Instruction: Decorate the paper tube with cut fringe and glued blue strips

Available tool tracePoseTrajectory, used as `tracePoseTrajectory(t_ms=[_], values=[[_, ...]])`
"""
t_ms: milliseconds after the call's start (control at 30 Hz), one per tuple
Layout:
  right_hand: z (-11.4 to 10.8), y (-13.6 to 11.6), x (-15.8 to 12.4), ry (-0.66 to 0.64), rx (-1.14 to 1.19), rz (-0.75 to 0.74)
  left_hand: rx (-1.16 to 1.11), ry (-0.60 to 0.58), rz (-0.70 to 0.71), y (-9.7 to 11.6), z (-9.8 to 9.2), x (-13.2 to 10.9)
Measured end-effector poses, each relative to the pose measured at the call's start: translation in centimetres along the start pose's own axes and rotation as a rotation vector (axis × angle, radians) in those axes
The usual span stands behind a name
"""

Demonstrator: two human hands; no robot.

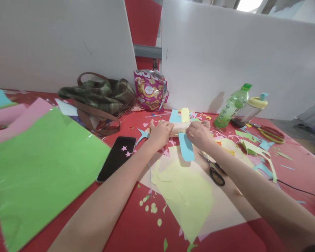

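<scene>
My left hand [160, 133] and my right hand [199, 134] both grip a pale rolled paper tube [179, 128] lying crosswise on the red table [136, 224]. A blue paper strip [186, 147] hangs from the tube toward me. A yellow strip [185, 114] and a blue piece [174, 116] stick out behind it. Both hands have their fingers curled on the tube. Beneath lie yellow paper offcuts [186, 192] on a beige sheet [225, 210].
Black-handled scissors [213, 168] lie by my right forearm. A phone [117, 158] with star cutouts lies left, beside a green sheet [39, 171]. A plaid bag [99, 96], snack packet [149, 89], green bottle [232, 105], clear bottle [248, 110] and red scissors [270, 133] stand behind. Scraps litter the right.
</scene>
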State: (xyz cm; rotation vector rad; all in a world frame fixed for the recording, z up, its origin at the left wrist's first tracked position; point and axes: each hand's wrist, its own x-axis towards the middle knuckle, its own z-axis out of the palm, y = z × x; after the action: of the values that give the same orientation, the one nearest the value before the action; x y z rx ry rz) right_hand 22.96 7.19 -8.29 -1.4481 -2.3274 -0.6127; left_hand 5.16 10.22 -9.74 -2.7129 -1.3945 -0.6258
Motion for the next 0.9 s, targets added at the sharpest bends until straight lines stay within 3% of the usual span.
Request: tracePoseTrajectory(t_ms=[667, 767, 900], values=[[0.2, 0.9, 0.7, -0.005, 0.017, 0.074, 0.0, -0.012, -0.005, -0.1, 0.1, 0.0], [-0.5, 0.1, 0.6, -0.003, 0.038, 0.086, 0.001, -0.012, -0.011, 0.1, 0.0, -0.1], [-2.1, -3.0, -0.2, -0.048, 0.1, 0.018, -0.001, -0.011, -0.019, 0.2, -0.1, -0.1]])
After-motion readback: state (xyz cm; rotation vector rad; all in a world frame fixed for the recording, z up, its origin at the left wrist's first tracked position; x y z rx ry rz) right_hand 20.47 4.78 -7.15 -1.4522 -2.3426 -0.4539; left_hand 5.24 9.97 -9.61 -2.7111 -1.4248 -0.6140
